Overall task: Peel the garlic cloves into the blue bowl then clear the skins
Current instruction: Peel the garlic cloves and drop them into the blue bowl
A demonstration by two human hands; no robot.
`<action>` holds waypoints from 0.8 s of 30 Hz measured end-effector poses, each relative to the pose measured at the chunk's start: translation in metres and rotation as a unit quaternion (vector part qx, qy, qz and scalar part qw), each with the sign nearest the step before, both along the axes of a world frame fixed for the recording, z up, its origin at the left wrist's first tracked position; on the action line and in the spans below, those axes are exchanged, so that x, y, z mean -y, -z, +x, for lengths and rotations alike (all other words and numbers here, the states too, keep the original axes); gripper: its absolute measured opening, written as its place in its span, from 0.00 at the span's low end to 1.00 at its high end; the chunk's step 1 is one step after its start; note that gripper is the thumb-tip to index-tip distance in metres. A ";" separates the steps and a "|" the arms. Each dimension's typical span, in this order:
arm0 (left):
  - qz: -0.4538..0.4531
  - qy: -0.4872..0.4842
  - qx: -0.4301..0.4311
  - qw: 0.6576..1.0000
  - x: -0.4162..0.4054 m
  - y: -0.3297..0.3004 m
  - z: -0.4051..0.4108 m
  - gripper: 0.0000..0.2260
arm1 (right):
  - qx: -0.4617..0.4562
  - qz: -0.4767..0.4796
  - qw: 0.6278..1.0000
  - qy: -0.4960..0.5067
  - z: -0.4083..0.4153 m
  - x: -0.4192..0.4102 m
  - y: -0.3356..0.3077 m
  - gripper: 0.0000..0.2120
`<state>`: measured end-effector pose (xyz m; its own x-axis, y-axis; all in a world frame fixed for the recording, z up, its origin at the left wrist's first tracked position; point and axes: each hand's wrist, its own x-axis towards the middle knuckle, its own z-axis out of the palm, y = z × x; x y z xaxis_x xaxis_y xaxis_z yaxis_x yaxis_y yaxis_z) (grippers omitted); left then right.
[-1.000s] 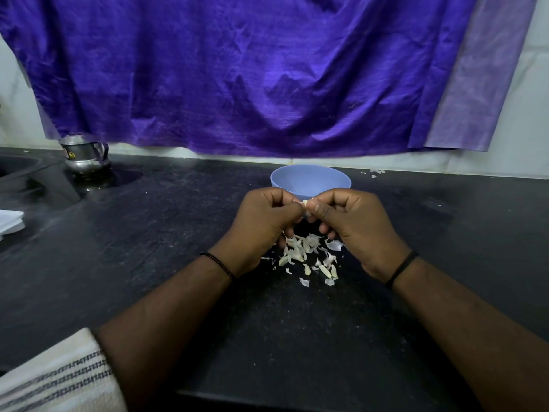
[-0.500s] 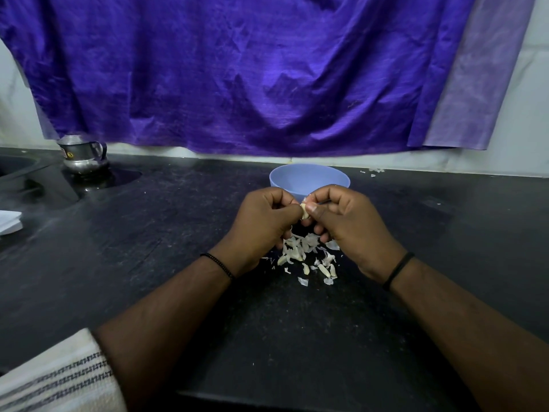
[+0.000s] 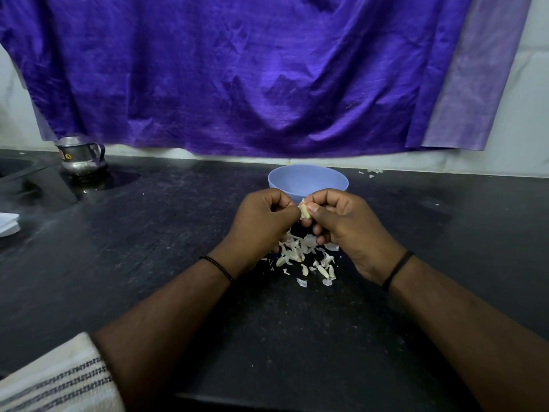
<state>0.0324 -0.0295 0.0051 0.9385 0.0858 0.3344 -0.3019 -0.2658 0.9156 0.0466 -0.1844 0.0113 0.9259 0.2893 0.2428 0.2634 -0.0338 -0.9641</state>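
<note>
A pale garlic clove (image 3: 304,211) is pinched between the fingertips of both hands, just in front of the blue bowl (image 3: 308,182). My left hand (image 3: 261,224) curls its fingers against the clove's left side. My right hand (image 3: 346,224) holds the clove with its thumb on top. Below the hands, a loose heap of white garlic skins (image 3: 303,255) lies on the black counter (image 3: 148,263). The bowl's inside is mostly hidden from this angle.
A small steel jug (image 3: 81,156) stands at the back left beside a sink edge (image 3: 15,168). White folded paper (image 3: 7,224) lies at the far left. A purple cloth (image 3: 237,72) hangs behind. A few skin bits (image 3: 371,173) lie near the wall.
The clove shows more between the thumbs than a second ago. Both hands stay together in front of the bowl with small finger movements.
</note>
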 end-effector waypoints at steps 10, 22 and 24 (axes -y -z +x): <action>-0.010 0.016 0.002 1.000 -0.002 0.000 0.000 0.06 | -0.016 0.019 1.000 -0.002 0.004 0.002 0.003 0.05; -0.008 0.008 0.005 1.000 0.000 -0.001 -0.001 0.06 | 0.029 -0.003 0.999 0.032 0.001 0.003 0.003 0.05; -0.008 0.002 0.009 1.000 -0.001 -0.001 -0.002 0.06 | 0.023 -0.010 0.999 0.040 0.001 0.004 0.002 0.05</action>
